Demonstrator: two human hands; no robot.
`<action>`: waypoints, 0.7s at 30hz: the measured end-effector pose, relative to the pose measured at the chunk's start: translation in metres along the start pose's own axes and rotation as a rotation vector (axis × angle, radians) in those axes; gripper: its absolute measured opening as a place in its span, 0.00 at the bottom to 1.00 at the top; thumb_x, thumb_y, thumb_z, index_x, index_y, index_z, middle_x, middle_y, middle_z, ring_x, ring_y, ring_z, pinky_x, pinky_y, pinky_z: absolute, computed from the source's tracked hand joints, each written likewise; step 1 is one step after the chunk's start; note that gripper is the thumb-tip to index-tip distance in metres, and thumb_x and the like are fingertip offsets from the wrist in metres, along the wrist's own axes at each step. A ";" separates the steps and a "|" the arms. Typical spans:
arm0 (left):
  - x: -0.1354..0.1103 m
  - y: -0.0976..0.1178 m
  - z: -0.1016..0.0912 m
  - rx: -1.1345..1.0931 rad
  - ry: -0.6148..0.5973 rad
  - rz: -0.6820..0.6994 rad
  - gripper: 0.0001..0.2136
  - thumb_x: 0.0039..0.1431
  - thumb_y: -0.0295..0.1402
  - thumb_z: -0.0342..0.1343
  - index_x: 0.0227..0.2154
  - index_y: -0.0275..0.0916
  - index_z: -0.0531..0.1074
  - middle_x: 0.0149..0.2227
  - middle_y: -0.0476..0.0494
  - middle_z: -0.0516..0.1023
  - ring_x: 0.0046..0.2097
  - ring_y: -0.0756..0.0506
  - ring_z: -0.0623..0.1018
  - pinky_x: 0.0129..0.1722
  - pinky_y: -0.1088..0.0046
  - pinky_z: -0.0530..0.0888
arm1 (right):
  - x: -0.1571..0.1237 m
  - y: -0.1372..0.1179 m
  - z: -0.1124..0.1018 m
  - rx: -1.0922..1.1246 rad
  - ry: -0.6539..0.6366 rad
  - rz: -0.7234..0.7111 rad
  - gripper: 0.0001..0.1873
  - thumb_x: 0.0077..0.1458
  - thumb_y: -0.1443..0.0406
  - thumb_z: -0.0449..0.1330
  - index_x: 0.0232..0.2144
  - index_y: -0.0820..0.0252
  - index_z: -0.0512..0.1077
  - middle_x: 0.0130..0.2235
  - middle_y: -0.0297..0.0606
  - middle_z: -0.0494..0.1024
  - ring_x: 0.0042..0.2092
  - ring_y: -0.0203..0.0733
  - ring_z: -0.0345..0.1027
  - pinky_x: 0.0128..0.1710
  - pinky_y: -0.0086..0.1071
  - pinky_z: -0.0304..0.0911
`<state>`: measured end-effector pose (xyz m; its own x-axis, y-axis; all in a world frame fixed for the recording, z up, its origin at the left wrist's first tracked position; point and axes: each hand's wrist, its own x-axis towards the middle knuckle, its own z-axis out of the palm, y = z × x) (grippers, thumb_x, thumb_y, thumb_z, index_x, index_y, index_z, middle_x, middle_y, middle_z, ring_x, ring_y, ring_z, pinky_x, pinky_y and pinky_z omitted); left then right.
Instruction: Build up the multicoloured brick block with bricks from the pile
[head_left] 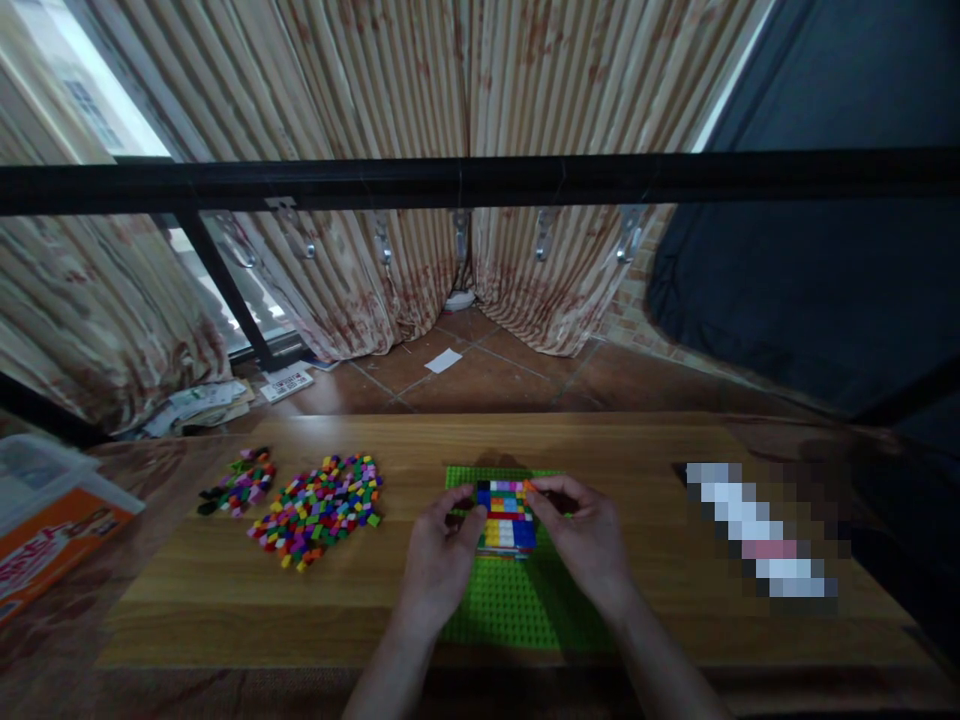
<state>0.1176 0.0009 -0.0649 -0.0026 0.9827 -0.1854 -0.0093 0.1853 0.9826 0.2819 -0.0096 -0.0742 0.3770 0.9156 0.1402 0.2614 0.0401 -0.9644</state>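
A structure of multicoloured toy bricks (pixel 506 532) stands on the green studded baseplate (pixel 517 605), with rows of blue, white, yellow, red and other colours facing me. My left hand (pixel 441 555) is closed on the structure's left side, thumb near the front and fingers curled behind. At the top right corner, my right hand (pixel 589 540) pinches a small orange brick (pixel 529 487) between thumb and index finger. That brick touches or sits on the structure; I cannot tell which. The right hand's other fingers are partly hidden.
Left on the wooden table (pixel 247 620) lie a large pile of loose bricks (pixel 322 510) and a smaller pile (pixel 244 482). A pixelated object (pixel 757 530) lies on the right. A clear plastic box (pixel 45 460) with an orange label stands at far left. A black bar (pixel 420 183) crosses beyond.
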 end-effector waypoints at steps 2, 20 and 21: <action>0.000 -0.001 0.000 0.006 0.002 -0.002 0.17 0.50 0.37 0.62 0.42 0.34 0.77 0.34 0.43 0.82 0.33 0.46 0.80 0.34 0.73 0.76 | 0.000 0.000 0.000 0.005 0.001 0.001 0.11 0.48 0.57 0.65 0.30 0.57 0.79 0.28 0.37 0.81 0.29 0.43 0.73 0.30 0.35 0.67; 0.004 -0.008 -0.002 0.099 -0.050 0.015 0.18 0.54 0.37 0.59 0.46 0.33 0.75 0.42 0.37 0.82 0.35 0.44 0.80 0.37 0.69 0.77 | 0.006 0.008 -0.010 0.028 -0.136 0.029 0.14 0.52 0.57 0.63 0.40 0.54 0.80 0.40 0.40 0.83 0.41 0.47 0.74 0.42 0.40 0.66; 0.003 -0.007 -0.002 0.100 -0.052 0.019 0.18 0.54 0.37 0.58 0.46 0.33 0.75 0.41 0.37 0.82 0.36 0.44 0.80 0.37 0.69 0.77 | 0.006 0.008 -0.011 0.053 -0.135 0.035 0.14 0.51 0.56 0.64 0.39 0.54 0.80 0.40 0.40 0.83 0.41 0.47 0.74 0.42 0.40 0.65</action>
<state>0.1155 0.0028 -0.0726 0.0504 0.9844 -0.1685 0.0901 0.1635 0.9824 0.2958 -0.0079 -0.0784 0.2608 0.9622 0.0780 0.2015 0.0247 -0.9792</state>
